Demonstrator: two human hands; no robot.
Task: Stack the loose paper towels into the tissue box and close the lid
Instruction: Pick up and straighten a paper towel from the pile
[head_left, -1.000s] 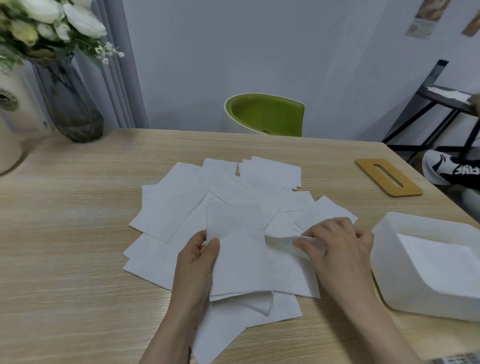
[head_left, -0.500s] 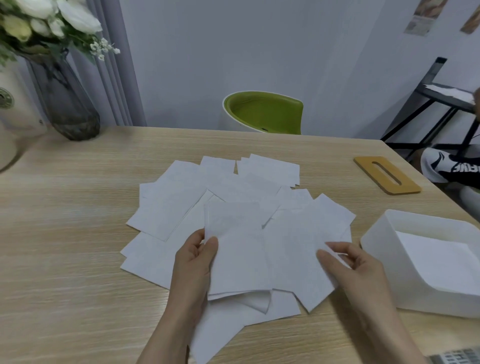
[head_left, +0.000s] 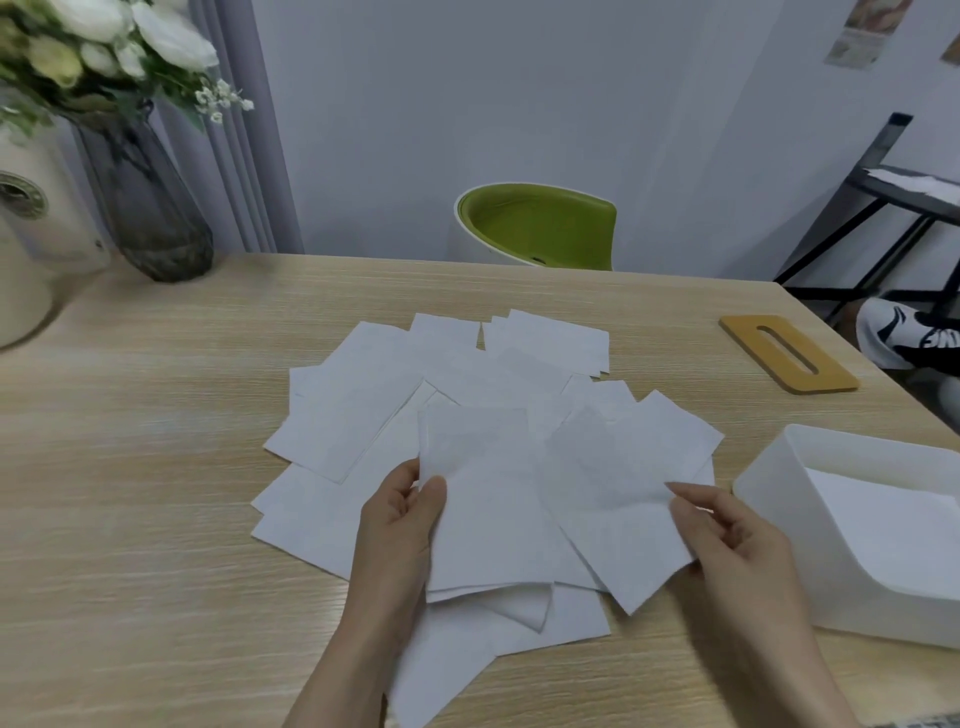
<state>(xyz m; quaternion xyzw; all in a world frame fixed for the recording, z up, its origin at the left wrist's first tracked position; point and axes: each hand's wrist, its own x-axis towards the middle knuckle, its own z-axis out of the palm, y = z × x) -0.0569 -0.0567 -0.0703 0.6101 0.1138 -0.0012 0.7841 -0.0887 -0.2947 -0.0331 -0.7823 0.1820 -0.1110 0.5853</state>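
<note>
Paper towels (head_left: 363, 415) lie scattered in an overlapping spread across the middle of the wooden table (head_left: 156, 519), some fanned toward the far edge and others sliding toward the near edge under the person's forearms. The left hand (head_left: 400, 519) grips a small stack of towels (head_left: 483, 499) by its left edge, thumb on top and fingers curled beneath, holding the stack raised slightly above the spread. The right hand (head_left: 727, 540) pinches a single towel (head_left: 618, 493) at its right edge between thumb and fingers; that sheet sits tilted, its left part overlapping the right side of the held stack. Just to the right of the right hand stands the white tissue box (head_left: 769, 499), open at the top, near the table's right edge, with a flat white sheet or layer visible inside it. The wooden lid (head_left: 748, 338), tan with an oval slot, lies flat on the table beyond the box, well apart from it and close to the far right corner. At the far left corner stands a dark glass vase (head_left: 145, 208) with white flowers, beside a cream-coloured rounded object (head_left: 31, 249). Behind the table's far edge a green chair (head_left: 540, 223) faces the table, and a black metal rack (head_left: 883, 208) stands to the right.
</note>
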